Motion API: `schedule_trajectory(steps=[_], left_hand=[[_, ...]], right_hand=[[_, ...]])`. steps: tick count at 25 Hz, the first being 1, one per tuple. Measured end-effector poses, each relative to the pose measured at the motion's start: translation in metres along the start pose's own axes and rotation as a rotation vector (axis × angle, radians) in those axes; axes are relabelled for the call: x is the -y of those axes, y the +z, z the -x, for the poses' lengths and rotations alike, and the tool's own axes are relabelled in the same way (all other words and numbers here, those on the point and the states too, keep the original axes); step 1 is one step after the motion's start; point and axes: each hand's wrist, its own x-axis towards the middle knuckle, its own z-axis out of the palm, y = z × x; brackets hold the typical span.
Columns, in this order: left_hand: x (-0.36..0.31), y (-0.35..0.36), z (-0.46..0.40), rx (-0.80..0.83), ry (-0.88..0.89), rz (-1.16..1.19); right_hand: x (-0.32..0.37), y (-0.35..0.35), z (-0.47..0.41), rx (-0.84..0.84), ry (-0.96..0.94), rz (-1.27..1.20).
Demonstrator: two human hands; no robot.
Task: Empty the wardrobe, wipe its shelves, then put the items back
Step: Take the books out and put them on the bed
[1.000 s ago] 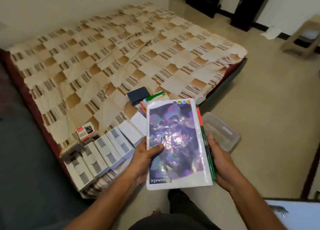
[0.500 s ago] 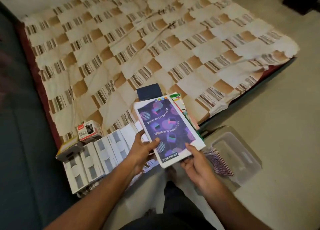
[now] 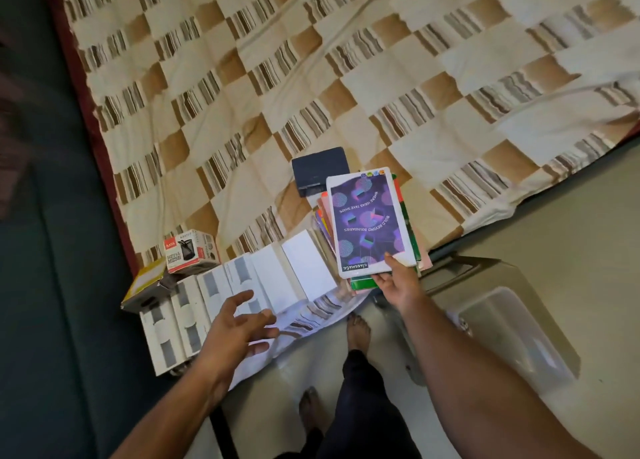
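A purple-covered notebook (image 3: 367,221) lies on top of a stack of coloured books (image 3: 410,237) at the near edge of the mattress (image 3: 242,77). My right hand (image 3: 398,282) holds the notebook's near edge, thumb on top and fingers under the stack's end. My left hand (image 3: 235,330) hovers with spread fingers over a row of white boxes (image 3: 242,285) laid side by side on the mattress corner. It holds nothing.
A dark blue box (image 3: 320,169) sits behind the books. A red-and-white "Metal Mesh" box (image 3: 190,250) and a yellow-topped box (image 3: 143,285) lie left of the white row. A clear plastic tub (image 3: 519,334) stands on the floor to the right. My bare feet (image 3: 358,330) are below.
The notebook went from both hands down onto the book stack. My left hand let go and moved left over the white boxes. The camera tilted down toward the mattress edge.
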Motion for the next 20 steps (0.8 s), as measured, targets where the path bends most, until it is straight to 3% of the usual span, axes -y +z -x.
schedule_trajectory(steps=[4,7,8,10,12,15,17,20], left_hand=[[-0.016,0.013,0.002,0.058,0.026,-0.006],[-0.029,0.026,0.002,0.147,0.079,-0.03],[-0.031,0.028,0.001,0.172,0.099,-0.042],[-0.034,0.032,0.002,0.24,0.16,-0.096],[-0.032,0.034,0.003,0.331,0.233,-0.17],[-0.028,0.035,0.01,0.488,0.347,-0.274],[-0.025,0.035,0.016,0.634,0.433,-0.329],[-0.015,0.036,0.033,0.841,0.528,-0.432]], right_hand=[[-0.001,-0.005,-0.013,-0.111,0.13,0.195],[0.005,-0.007,-0.003,-0.185,0.109,0.318],[0.006,-0.008,0.004,-0.218,0.012,0.341],[0.005,-0.014,0.022,-0.291,-0.37,0.517],[-0.002,-0.023,0.057,-0.226,-0.665,0.679],[-0.023,-0.046,0.121,-0.19,-0.834,0.689],[-0.047,-0.068,0.166,-0.303,-0.923,0.668],[-0.109,-0.108,0.225,-0.466,-0.893,0.54]])
